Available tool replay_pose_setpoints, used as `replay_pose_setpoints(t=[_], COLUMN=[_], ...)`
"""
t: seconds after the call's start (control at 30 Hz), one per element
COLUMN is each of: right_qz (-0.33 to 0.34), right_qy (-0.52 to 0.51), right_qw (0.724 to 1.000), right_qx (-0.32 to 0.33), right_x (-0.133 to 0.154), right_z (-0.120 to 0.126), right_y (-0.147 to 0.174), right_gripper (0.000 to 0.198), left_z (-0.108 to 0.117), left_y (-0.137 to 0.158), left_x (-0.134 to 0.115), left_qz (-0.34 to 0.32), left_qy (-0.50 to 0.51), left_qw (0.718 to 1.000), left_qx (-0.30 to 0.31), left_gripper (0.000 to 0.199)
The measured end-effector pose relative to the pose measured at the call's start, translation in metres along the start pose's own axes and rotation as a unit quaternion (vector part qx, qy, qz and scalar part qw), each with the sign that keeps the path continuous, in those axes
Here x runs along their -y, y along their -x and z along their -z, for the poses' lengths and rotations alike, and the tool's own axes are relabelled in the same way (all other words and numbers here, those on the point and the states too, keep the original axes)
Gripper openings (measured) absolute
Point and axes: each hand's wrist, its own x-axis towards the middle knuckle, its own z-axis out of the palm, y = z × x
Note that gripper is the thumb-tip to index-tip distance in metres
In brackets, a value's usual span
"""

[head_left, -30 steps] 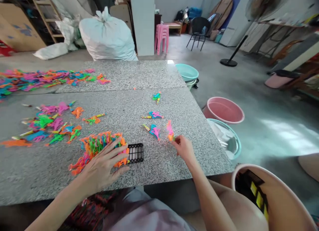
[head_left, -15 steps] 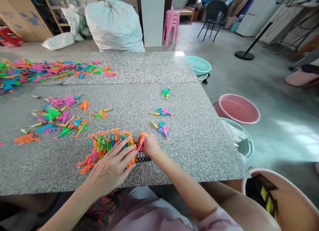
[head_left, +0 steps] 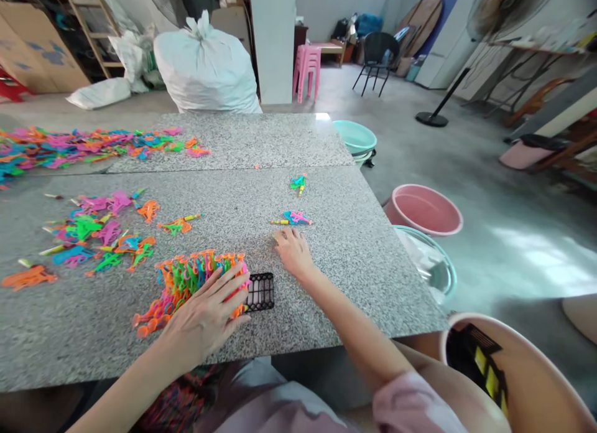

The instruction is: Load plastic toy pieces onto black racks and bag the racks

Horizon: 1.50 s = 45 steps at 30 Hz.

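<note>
My left hand [head_left: 208,311] lies with fingers stretched out over a packed row of colourful plastic toys [head_left: 186,277], pressing against its right end. The toys stand on edge in orange, green, blue and pink. Part of a black grid rack [head_left: 261,291] sticks out to the right of the row, its cells showing. My right hand [head_left: 293,252] is down on the table beyond the rack, fingers curled around a small plastic toy mostly hidden beneath it. Just past the fingertips lies a blue-and-pink toy with a yellow tube [head_left: 296,218]; farther off is a green-and-blue toy [head_left: 298,183].
Loose toys [head_left: 93,231] are scattered on the left of the granite table [head_left: 359,277], with a long heap [head_left: 93,144] behind them. A white sack [head_left: 208,69] stands beyond the far edge. Basins, including a pink basin [head_left: 424,209], sit along the right side.
My right hand has left the end of the row and reached forward over the nearest loose toy. A pink toy now stands at the row's end. The view has shifted slightly.
</note>
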Motion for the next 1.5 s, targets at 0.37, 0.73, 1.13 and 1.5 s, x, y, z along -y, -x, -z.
replay_pose_setpoints(t=[0.37, 0.73, 1.13, 1.5], right_qz=[0.175, -0.213, -0.144, -0.059], right_qy=[-0.120, -0.068, -0.477, -0.198], right_qw=[0.977, 0.975, 0.866, 0.968], right_qx=[-0.037, -0.009, 0.048, 0.142], right_x=[-0.059, -0.024, 0.038, 0.065], right_z=[-0.005, 0.007, -0.021, -0.005], right_y=[0.089, 0.039, 0.102, 0.084], right_gripper=[0.039, 0.026, 0.006, 0.010], left_z=[0.001, 0.007, 0.011, 0.011], left_y=[-0.002, -0.004, -0.007, -0.006], left_x=[-0.005, -0.008, -0.010, -0.012], left_qz=[0.028, 0.032, 0.063, 0.086], left_qy=[0.020, 0.019, 0.077, 0.105], left_qw=[0.999, 0.999, 0.995, 0.990], left_qx=[-0.013, 0.000, 0.021, 0.043], left_gripper=[0.034, 0.034, 0.039, 0.064])
